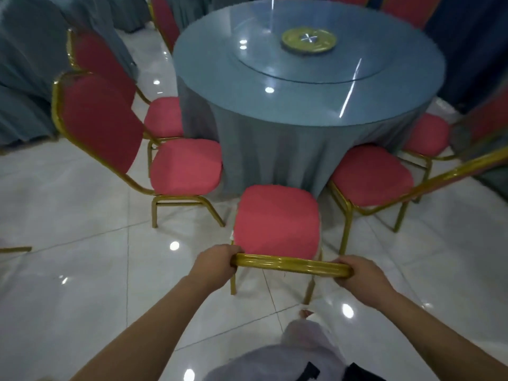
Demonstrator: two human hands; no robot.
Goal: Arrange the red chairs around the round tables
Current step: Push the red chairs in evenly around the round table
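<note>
Head cam: both hands on red chair [276,221] at round table [308,67].
L hand [217,264] & R hand [357,272] curl fingers round chair's gold top rail; seat faces table, just short of its cloth, btwn two other red chairs.

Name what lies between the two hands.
The gold top rail of the red chair, its ends gripped by left hand and right hand; head view.

Near chair [277,221] before round table [209,67], betw. left chair [187,166] & right chair [371,174]; turntable [343,59] on table centre.
</note>
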